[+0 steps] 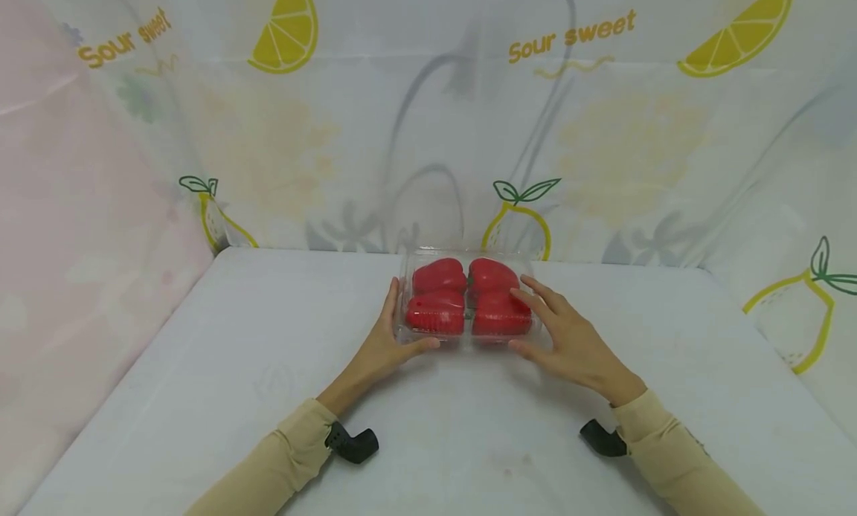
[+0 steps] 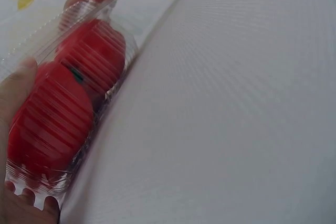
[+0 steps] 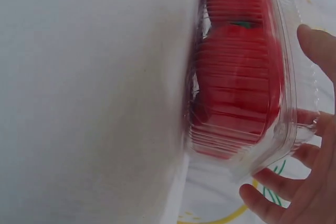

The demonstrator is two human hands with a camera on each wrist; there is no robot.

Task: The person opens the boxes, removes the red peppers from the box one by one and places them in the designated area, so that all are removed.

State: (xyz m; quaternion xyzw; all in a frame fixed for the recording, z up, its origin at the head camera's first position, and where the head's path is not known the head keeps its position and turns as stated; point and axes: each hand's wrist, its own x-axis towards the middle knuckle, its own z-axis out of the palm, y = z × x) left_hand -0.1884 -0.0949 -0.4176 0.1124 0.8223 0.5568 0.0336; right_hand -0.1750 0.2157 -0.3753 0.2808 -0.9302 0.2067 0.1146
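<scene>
A clear plastic box (image 1: 469, 339) sits on the white tabletop near its back edge, holding several red bell peppers (image 1: 438, 308) in two rows. Green stems show between the peppers. My left hand (image 1: 384, 345) grips the box's left end, its thumb on the front rim and its fingers along the side. In the left wrist view, that thumb (image 2: 21, 80) lies against the lid rim. At the other end is my right hand (image 1: 569, 337), fingers spread loosely around the corner. The right wrist view shows its thumb (image 3: 315, 45) by the rim and lower fingers beside the box.
A printed cloth (image 1: 428, 114) with lemons and lettering hangs behind the white table (image 1: 281, 397). A pinkish cloth (image 1: 80, 226) hangs at the left. Dark curved devices (image 1: 355, 445) sit at both sleeve cuffs.
</scene>
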